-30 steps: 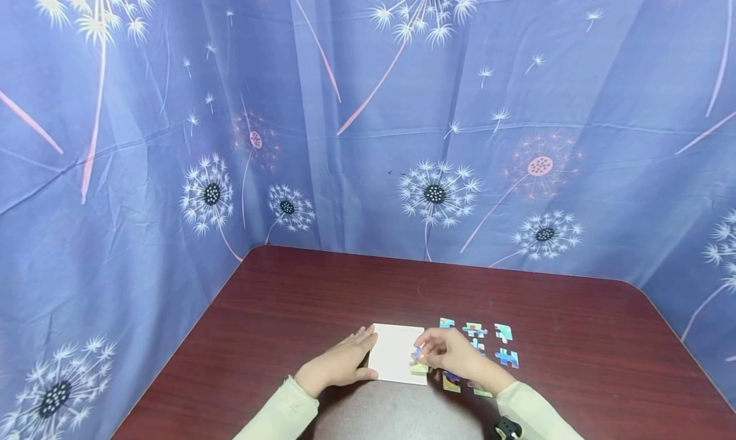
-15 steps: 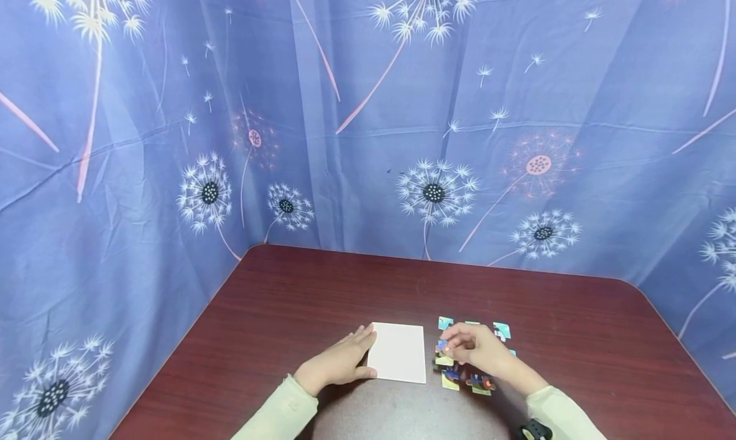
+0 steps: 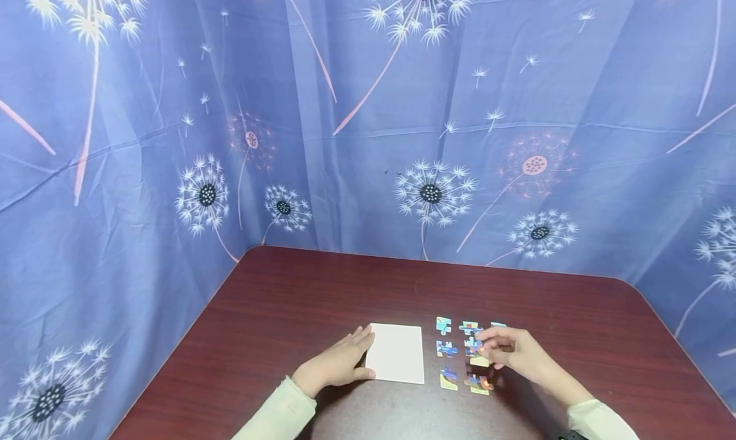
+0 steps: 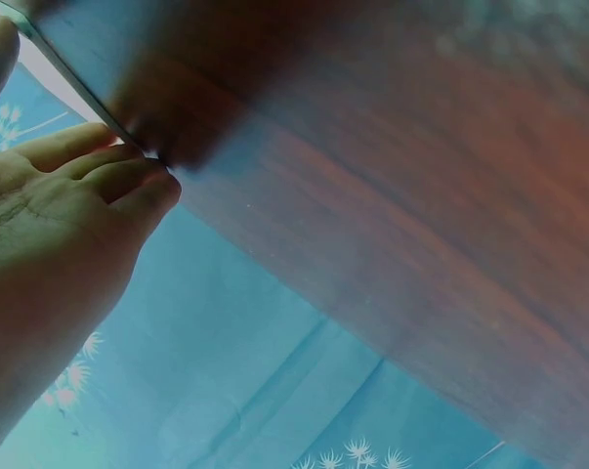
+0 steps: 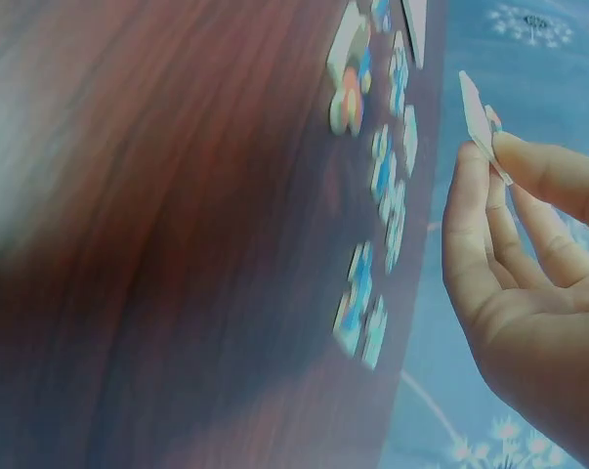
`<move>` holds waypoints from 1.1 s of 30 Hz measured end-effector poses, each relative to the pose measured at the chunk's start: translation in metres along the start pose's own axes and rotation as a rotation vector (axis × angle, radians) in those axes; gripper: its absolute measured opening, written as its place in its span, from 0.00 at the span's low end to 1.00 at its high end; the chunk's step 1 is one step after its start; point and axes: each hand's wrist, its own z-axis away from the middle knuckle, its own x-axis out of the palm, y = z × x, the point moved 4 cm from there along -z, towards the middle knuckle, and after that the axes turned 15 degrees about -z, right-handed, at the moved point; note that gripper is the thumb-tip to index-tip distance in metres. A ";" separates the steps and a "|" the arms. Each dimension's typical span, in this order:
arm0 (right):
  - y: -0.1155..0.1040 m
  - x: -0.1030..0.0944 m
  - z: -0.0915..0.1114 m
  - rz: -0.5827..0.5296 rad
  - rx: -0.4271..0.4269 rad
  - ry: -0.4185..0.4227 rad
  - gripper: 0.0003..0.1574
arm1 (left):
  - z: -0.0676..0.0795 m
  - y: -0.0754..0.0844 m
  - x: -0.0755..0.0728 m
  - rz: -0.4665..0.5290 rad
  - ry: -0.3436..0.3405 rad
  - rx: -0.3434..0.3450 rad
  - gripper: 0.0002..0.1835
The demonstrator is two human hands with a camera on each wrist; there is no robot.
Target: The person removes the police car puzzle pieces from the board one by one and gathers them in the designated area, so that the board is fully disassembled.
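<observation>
My right hand (image 3: 526, 357) pinches a jigsaw puzzle piece (image 5: 478, 117) between thumb and fingertips, and the right wrist view shows it edge-on above the table. In the head view, the hand hovers over the right side of a group of puzzle pieces (image 3: 448, 379) and hides part of it. My left hand (image 3: 333, 364) lies at the left edge of a square white board (image 3: 395, 354), its fingers extended and the thumb spread at the near corner. The left wrist view shows those fingertips right at the board's edge (image 4: 74, 83).
Colourful loose pieces lie in rough rows right of the board, among them a corner piece (image 3: 443, 326) and a yellow-and-orange one (image 3: 478, 384). They rest on a dark red wooden table (image 3: 310, 287). A blue dandelion-print curtain (image 3: 356, 191) hangs behind and to the sides.
My right hand has moved right with the puzzle piece, from over the board's right edge to the right side of the loose pieces. The left hand has stayed at the board.
</observation>
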 end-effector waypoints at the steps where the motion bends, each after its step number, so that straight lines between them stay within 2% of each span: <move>1: 0.001 -0.003 0.002 -0.005 0.014 0.009 0.22 | 0.000 0.000 0.000 0.001 0.001 0.000 0.39; 8: 0.008 -0.020 0.018 -0.014 0.042 0.029 0.23 | -0.001 -0.001 0.001 0.004 0.003 -0.001 0.39; 13: 0.016 -0.028 0.027 0.006 0.022 0.010 0.21 | 0.000 0.000 0.001 0.007 -0.001 -0.005 0.40; 16: 0.020 -0.033 0.032 -0.006 0.051 0.003 0.22 | 0.001 0.000 0.001 0.008 -0.004 -0.007 0.40; 20: 0.023 -0.036 0.038 -0.022 0.086 -0.004 0.23 | 0.001 -0.001 0.001 0.008 -0.004 -0.008 0.40; 29: 0.031 -0.034 0.044 -0.068 0.070 -0.084 0.21 | 0.000 -0.001 -0.001 0.011 0.001 -0.003 0.39; 33: 0.033 -0.033 0.043 -0.054 0.062 -0.085 0.20 | 0.000 0.000 -0.001 0.017 -0.005 -0.005 0.39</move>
